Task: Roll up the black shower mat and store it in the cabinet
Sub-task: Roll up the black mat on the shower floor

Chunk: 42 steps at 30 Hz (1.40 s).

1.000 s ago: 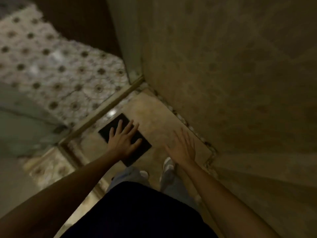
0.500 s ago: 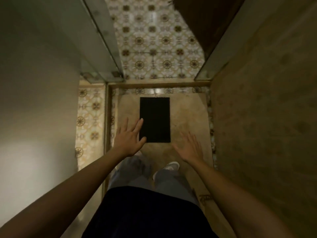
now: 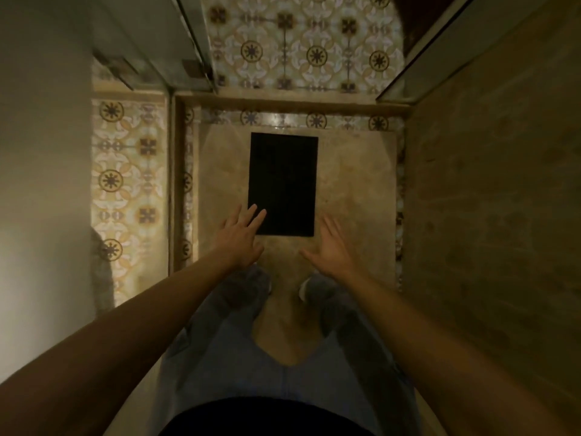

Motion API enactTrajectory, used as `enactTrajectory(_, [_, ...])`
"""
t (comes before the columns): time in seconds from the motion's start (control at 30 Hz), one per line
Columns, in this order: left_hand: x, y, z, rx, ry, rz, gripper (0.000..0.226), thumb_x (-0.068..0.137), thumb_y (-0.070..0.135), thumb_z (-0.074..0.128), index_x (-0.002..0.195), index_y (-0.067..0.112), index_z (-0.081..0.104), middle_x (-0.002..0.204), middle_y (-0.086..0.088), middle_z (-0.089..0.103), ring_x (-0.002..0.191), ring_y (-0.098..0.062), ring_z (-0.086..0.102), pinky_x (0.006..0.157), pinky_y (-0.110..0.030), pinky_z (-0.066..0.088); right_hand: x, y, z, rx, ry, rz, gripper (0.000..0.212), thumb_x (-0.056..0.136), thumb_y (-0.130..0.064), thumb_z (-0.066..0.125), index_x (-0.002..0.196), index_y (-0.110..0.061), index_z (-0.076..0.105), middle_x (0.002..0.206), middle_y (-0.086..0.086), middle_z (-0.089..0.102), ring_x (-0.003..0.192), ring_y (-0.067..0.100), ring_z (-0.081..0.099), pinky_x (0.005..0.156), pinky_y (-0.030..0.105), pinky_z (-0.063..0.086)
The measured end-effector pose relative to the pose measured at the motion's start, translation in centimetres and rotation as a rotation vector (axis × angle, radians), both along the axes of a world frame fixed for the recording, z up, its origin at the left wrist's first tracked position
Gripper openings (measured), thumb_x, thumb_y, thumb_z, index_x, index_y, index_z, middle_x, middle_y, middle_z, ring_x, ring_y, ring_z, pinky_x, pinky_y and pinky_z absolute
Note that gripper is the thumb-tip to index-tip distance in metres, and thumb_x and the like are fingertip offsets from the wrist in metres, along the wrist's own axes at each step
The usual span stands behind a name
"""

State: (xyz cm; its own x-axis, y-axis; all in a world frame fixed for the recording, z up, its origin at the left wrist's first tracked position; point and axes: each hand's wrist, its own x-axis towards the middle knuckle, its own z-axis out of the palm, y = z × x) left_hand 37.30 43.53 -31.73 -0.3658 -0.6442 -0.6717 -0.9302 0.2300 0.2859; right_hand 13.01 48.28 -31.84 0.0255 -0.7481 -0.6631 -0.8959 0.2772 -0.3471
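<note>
The black shower mat (image 3: pixel 283 184) lies flat and unrolled on the beige shower floor, a plain dark rectangle straight ahead of my feet. My left hand (image 3: pixel 240 237) hovers at the mat's near left corner with fingers spread; its fingertips overlap that corner in the view. Off the mat's near right corner, my right hand (image 3: pixel 333 247) is held out open above bare floor. Neither hand holds anything. No cabinet is in sight.
A stone wall (image 3: pixel 496 215) rises close on the right and a pale wall (image 3: pixel 41 184) on the left. A raised curb (image 3: pixel 283 100) and glass panels (image 3: pixel 188 42) close the shower's far side, with patterned tiles (image 3: pixel 308 51) beyond. My shoes (image 3: pixel 251 284) stand just behind the mat.
The view has swung from the right wall to face the mat squarely. Both hands have reached further forward and now frame the mat's near edge; the mat has not moved.
</note>
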Motion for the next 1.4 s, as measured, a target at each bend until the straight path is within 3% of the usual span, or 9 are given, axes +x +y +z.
enactTrajectory(0.27, [-4.0, -0.5, -18.6, 0.128, -0.032, 0.047, 0.082, 0.094, 0.044, 0.052, 0.156, 0.024, 0.002, 0.165, 0.001, -0.003, 0.150, -0.029, -0.006, 0.119, -0.052, 0.015, -1.3, -1.2, -18.1, -0.003, 0.029, 0.210, 0.096, 0.089, -0.063, 0.059, 0.159, -0.024, 0.006, 0.167, 0.004, -0.001, 0.152, 0.024, 0.000, 0.121, 0.044, 0.017])
enactTrajectory(0.5, [-7.1, -1.0, -37.4, 0.029, -0.099, -0.199, 0.086, 0.093, 0.056, 0.047, 0.156, 0.025, -0.003, 0.165, 0.000, -0.006, 0.150, -0.026, -0.006, 0.120, -0.051, 0.010, -3.3, -3.6, -37.2, -0.087, 0.037, 0.466, 0.092, 0.089, -0.054, 0.062, 0.158, -0.018, 0.011, 0.167, 0.007, 0.007, 0.152, 0.025, 0.005, 0.120, 0.049, 0.023])
enactTrajectory(0.63, [-5.9, -1.5, -45.2, -0.095, -0.217, -0.429, 0.087, 0.087, 0.060, 0.053, 0.152, 0.013, 0.017, 0.156, -0.013, 0.025, 0.141, -0.032, 0.026, 0.115, -0.053, 0.027, -3.4, -4.1, -45.7, -0.167, 0.024, 0.729, 0.085, 0.088, -0.048, 0.064, 0.155, -0.016, 0.024, 0.162, 0.013, 0.020, 0.146, 0.031, 0.024, 0.112, 0.047, 0.035])
enactTrajectory(0.73, [-4.6, -2.2, -49.3, -0.194, -0.215, -0.692, 0.096, 0.078, 0.072, 0.054, 0.143, 0.010, 0.019, 0.144, -0.017, 0.026, 0.128, -0.034, 0.034, 0.102, -0.050, 0.036, -2.6, -4.6, -50.3, -0.231, 0.008, 0.919, 0.081, 0.082, -0.050, 0.069, 0.146, -0.015, 0.035, 0.145, 0.014, 0.038, 0.126, 0.032, 0.041, 0.096, 0.045, 0.043])
enactTrajectory(0.9, [-4.0, -3.5, -51.9, -0.394, -0.120, -0.823, 0.086, 0.076, 0.066, 0.060, 0.130, 0.011, 0.026, 0.134, -0.015, 0.034, 0.115, -0.032, 0.040, 0.088, -0.045, 0.038, -2.7, -6.2, -52.9, -0.364, -0.114, 1.002, 0.073, 0.077, -0.053, 0.068, 0.133, -0.013, 0.045, 0.121, 0.013, 0.047, 0.103, 0.028, 0.047, 0.072, 0.037, 0.045])
enactTrajectory(1.0, [-5.5, -3.4, -51.1, -0.268, -0.088, -0.786, 0.079, 0.077, 0.059, 0.065, 0.132, 0.010, 0.034, 0.132, -0.012, 0.039, 0.115, -0.030, 0.043, 0.087, -0.043, 0.042, -2.7, -7.3, -52.1, -0.328, -0.168, 1.002, 0.062, 0.079, -0.053, 0.066, 0.126, -0.015, 0.053, 0.111, 0.009, 0.050, 0.093, 0.024, 0.051, 0.061, 0.033, 0.043])
enactTrajectory(1.13, [-5.8, -4.5, -49.3, -0.093, -0.052, -0.652, 0.046, 0.094, 0.044, 0.053, 0.127, 0.013, 0.049, 0.124, -0.010, 0.051, 0.105, -0.026, 0.055, 0.078, -0.037, 0.047, -2.8, -8.0, -50.8, -0.298, -0.225, 0.824, 0.024, 0.090, -0.042, 0.056, 0.086, -0.019, 0.063, 0.082, -0.002, 0.051, 0.064, 0.018, 0.053, 0.054, 0.031, 0.040])
enactTrajectory(1.27, [-4.0, -6.5, -48.4, 0.065, -0.023, -0.569, 0.047, 0.102, 0.029, 0.044, 0.146, 0.015, 0.035, 0.134, -0.011, 0.052, 0.107, -0.029, 0.059, 0.086, -0.041, 0.051, -4.3, -7.5, -51.1, -0.298, -0.107, 0.682, 0.031, 0.100, -0.047, 0.040, 0.108, -0.022, 0.057, 0.090, -0.001, 0.064, 0.071, 0.020, 0.062, 0.057, 0.036, 0.050])
enactTrajectory(1.4, [-3.1, -6.9, -48.9, -0.091, 0.080, -0.472, 0.045, 0.102, 0.027, 0.044, 0.145, 0.020, 0.030, 0.136, -0.008, 0.043, 0.093, -0.029, 0.059, 0.073, -0.042, 0.052, -4.9, -6.2, -51.8, -0.464, 0.047, 0.583, 0.036, 0.101, -0.048, 0.043, 0.113, -0.018, 0.060, 0.097, 0.005, 0.065, 0.074, 0.024, 0.064, 0.057, 0.037, 0.052])
